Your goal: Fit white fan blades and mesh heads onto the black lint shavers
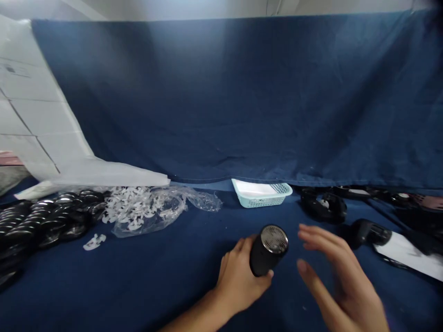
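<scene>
Our left hand grips a smooth black cylinder with a perforated silver metal end, holding it tilted; whether its base touches the dark blue cloth, we cannot quite tell. Our right hand is open and empty just beside it. A loose one-handed hold could let the smooth side slip, and a careless right-hand bump could knock it free.

Black cylinder partly hidden by left hand, right hand beside the cylinder blurred, black rings far left of it cropped
</scene>
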Tool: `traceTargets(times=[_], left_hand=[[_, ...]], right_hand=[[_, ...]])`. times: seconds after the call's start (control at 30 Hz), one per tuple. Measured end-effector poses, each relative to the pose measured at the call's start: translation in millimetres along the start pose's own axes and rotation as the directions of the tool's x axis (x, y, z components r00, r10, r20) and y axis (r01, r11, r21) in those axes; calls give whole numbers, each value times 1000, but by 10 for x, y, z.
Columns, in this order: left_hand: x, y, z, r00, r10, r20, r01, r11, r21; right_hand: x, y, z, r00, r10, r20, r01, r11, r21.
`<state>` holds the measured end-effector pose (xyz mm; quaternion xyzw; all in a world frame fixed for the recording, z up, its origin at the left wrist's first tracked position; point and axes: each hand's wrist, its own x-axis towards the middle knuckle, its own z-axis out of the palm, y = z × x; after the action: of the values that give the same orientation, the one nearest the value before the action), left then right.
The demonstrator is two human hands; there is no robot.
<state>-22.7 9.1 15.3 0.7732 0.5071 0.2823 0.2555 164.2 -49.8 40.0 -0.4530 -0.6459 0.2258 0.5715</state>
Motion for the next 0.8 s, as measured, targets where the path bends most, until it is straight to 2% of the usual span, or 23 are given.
traceTargets(times=[0.03, 0.07, 0.17, 0.23, 0.33, 0.4, 0.5, 0.57, 0.6, 0.67, 0.73, 0.77, 0.8], left_hand=[[6, 32, -4, 1000, 5, -17, -6, 1000, -28], [5, 73, -8, 1000, 11, -27, -13, 998, -62], [-32, 209, -24, 999, 46, 3, -44, 971, -237], [-71, 269, -22, 997, 67, 27, -54, 939, -340], [-104, 270, 7, 999, 30, 25, -20, 938, -345], [-104, 238, 38, 999, 15, 33, -3, 940, -342], [-93, 194, 96, 994, 32, 107, 24, 876, -481], [-89, 169, 151, 970, -34, 242, 190, 729, -658], [-87, 154, 183, 940, -88, 330, 313, 606, -731], [-80, 112, 254, 828, -144, 542, 558, 313, -769], [-70, 64, 327, 717, -76, 693, 697, 91, -711], [-66, 41, 363, 684, -18, 729, 729, 29, -684], [-67, 23, 399, 673, 37, 738, 739, -8, -673]], right_hand=[[47, 77, 17, 998, 4, -59, -6, 1000, -30], [76, 159, 38, 997, 40, -64, -43, 998, -43], [50, 406, 101, 974, 186, 128, -198, 977, 83], [-28, 539, 128, 961, 192, 197, -218, 969, 119], [-126, 663, 138, 961, 201, 189, -224, 968, 112], [-132, 692, 132, 955, 256, 151, -276, 952, 135], [-72, 689, 113, 922, 373, 108, -388, 890, 239], [-46, 691, 101, 900, 419, 119, -435, 853, 288], [-51, 702, 98, 895, 428, 130, -447, 842, 302], [-99, 745, 99, 887, 439, 142, -460, 826, 324], [-175, 796, 110, 866, 465, 184, -500, 796, 341], [-209, 811, 117, 850, 476, 226, -527, 781, 336], [-233, 812, 124, 842, 470, 264, -537, 781, 319]])
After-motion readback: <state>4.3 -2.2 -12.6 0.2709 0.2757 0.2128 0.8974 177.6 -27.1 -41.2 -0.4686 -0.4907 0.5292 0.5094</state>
